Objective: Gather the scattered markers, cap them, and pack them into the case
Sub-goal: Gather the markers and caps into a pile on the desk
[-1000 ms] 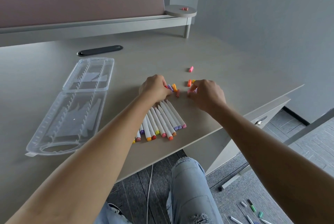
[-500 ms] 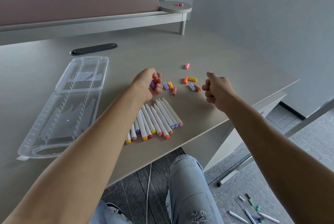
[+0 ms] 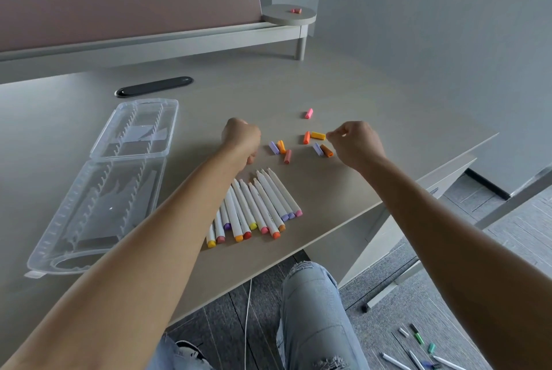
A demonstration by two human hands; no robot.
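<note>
Both hands (image 3: 241, 138) (image 3: 355, 142) fisted, contents hidden. Risk: wrong-colour caps (image 3: 318, 135), or markers (image 3: 257, 205) rolling off tabletop (image 3: 388, 106) edge.

Both hands, left hand (image 3: 241, 139) and right hand (image 3: 355, 142), hover curled over loose caps (image 3: 318, 135) beyond the markers (image 3: 257, 205) on the desk (image 3: 373, 94).

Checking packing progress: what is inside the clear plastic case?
The open clear plastic marker case holds no markers; only its moulded slot ribs and reflections show. The white-barrelled markers lie beside it on the grey desk. The left forearm covers the case's near right corner.
</note>
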